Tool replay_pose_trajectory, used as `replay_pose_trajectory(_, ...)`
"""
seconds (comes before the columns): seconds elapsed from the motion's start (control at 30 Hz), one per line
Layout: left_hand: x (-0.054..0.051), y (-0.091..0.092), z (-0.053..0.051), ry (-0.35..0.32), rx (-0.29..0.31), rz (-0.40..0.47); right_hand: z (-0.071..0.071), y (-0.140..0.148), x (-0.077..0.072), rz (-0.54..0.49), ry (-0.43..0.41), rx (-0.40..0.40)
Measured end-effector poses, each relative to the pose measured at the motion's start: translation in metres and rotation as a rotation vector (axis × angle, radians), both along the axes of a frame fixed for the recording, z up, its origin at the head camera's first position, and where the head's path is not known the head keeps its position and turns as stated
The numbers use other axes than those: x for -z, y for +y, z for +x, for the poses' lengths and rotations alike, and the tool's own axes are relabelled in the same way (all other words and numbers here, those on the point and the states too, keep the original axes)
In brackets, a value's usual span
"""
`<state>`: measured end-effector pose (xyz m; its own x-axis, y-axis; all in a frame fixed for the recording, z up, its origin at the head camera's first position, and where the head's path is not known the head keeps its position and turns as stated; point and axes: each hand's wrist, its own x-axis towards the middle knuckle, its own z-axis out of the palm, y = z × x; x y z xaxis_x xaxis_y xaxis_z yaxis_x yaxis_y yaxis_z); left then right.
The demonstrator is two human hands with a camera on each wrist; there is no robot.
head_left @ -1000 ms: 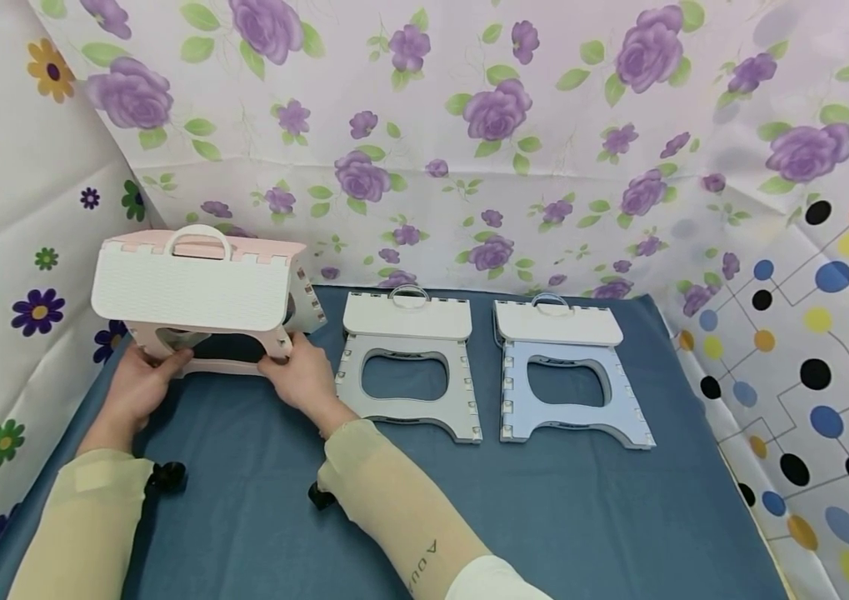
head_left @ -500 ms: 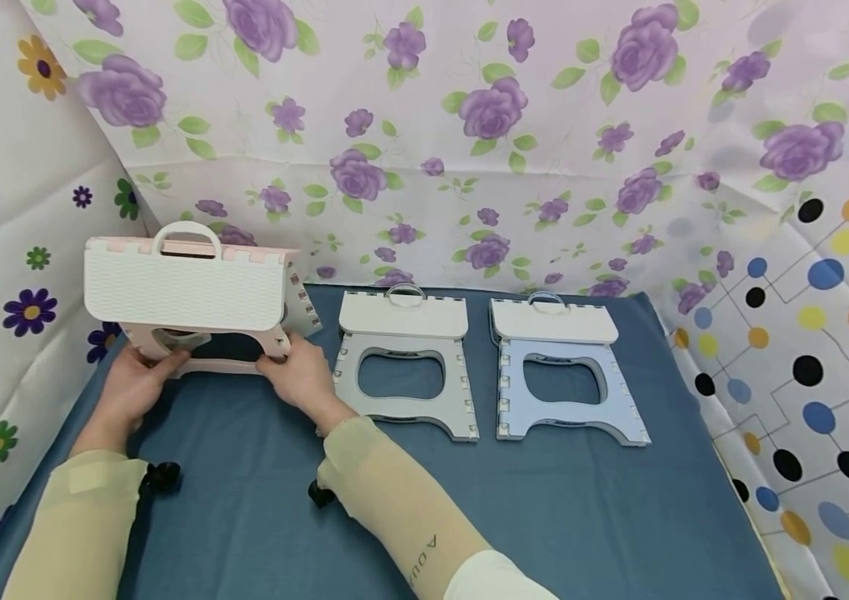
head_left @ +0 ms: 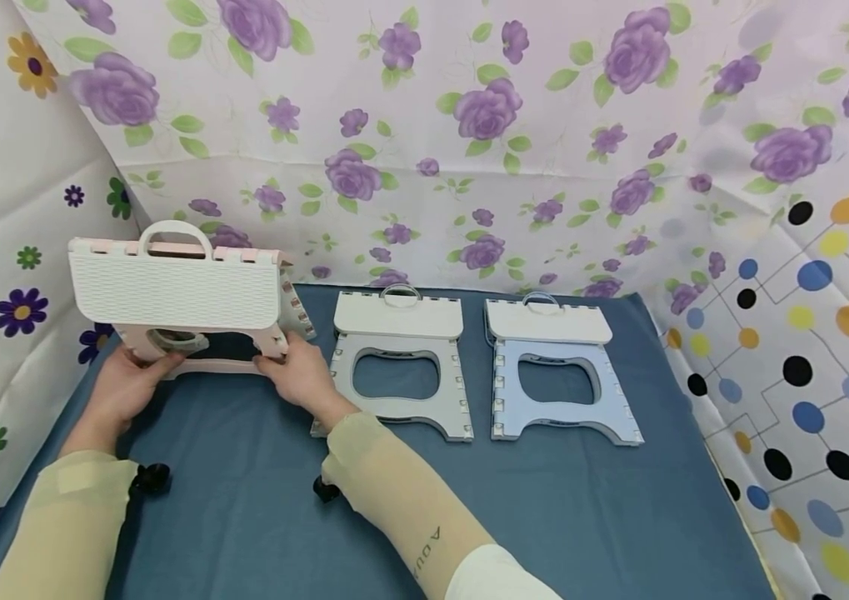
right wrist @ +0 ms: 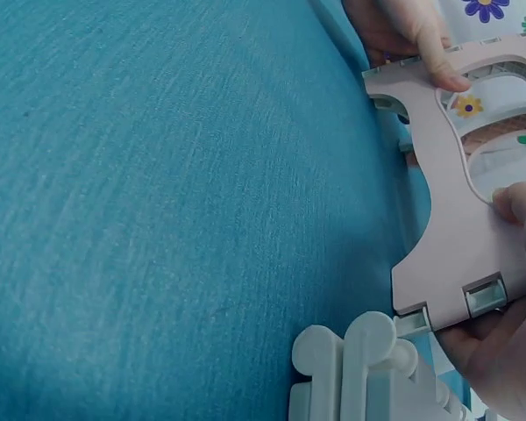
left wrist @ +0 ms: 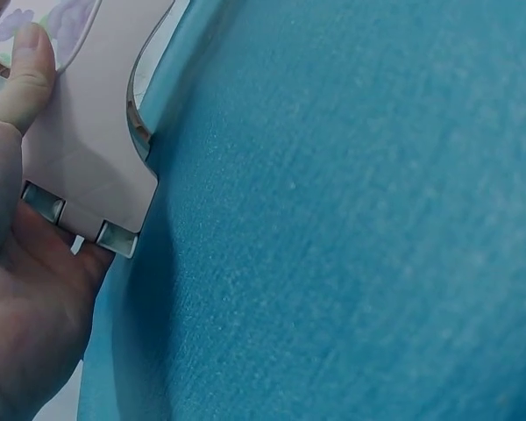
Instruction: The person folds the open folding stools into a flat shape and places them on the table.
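A pink-and-white folding stool (head_left: pixel 177 287) stands at the far left of the table, partly unfolded, its white handle up. My left hand (head_left: pixel 124 387) grips the left side of its pink leg panel (left wrist: pixel 88 132), thumb on the front face by the cutout. On the other side of that panel, my right hand (head_left: pixel 304 375) grips the edge, with the thumb in front and fingers behind. The right wrist view has both the right hand (right wrist: pixel 508 351) and part of the left hand (right wrist: pixel 412 31) on the panel. The stool's rear legs are mostly hidden.
A grey folding stool (head_left: pixel 403 404) lies folded just right of my right hand, and a blue folding stool (head_left: pixel 566 408) lies folded beyond it. Blue cloth (head_left: pixel 544 517) covers the table. Patterned sheets hang at the back (head_left: pixel 439 225) and both sides.
The held stool has shifted slightly left and its white top panel has tipped, so less of the pink part behind shows. Both hands keep their grip. The head view has turned slightly.
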<state>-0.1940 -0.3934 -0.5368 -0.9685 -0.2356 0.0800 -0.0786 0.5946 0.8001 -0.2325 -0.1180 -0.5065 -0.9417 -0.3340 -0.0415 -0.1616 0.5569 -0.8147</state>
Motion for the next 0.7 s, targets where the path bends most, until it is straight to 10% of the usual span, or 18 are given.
replay_pose_trajectory(0.4,-0.002,0.004,0.001,-0.006,-0.007,0.029,-0.002,0.007,0.005,-0.062,0.037,0.006)
replay_pose_trajectory(0.7,0.002,0.002,0.006,0.116,0.003,0.188,0.005,0.009,0.008,-0.149,0.093,0.186)
